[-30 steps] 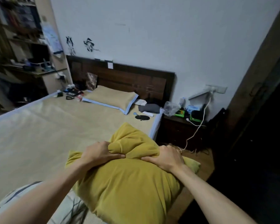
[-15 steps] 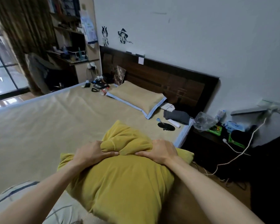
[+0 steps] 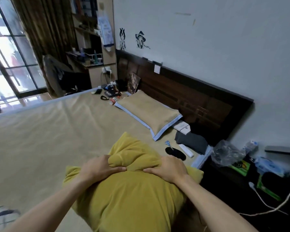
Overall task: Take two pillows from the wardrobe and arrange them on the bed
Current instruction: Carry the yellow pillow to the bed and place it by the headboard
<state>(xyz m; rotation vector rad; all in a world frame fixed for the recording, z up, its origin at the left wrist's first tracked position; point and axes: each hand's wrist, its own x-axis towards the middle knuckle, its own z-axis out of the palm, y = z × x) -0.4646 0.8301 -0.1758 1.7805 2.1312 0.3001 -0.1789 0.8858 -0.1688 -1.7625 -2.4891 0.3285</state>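
I hold a mustard-yellow pillow [image 3: 132, 196] in front of me, above the near right part of the bed [image 3: 40, 144]. My left hand [image 3: 99, 168] and my right hand [image 3: 167, 168] both grip bunched fabric at its top edge. A flat tan pillow with a pale blue border [image 3: 149, 113] lies on the bed by the dark wooden headboard [image 3: 191, 96]. The wardrobe is out of view.
Scissors [image 3: 168, 144], a black oval item [image 3: 175, 153], a white remote [image 3: 186, 150], folded grey cloth [image 3: 192, 141] and a white box [image 3: 182, 127] lie at the bed's right head corner. Small clutter [image 3: 110, 94] sits left of the tan pillow. A crowded nightstand [image 3: 241, 171] stands at right.
The view has swung left and closer to the bed, and the window and desk have come into sight. Both hands keep the same grip on the yellow pillow.
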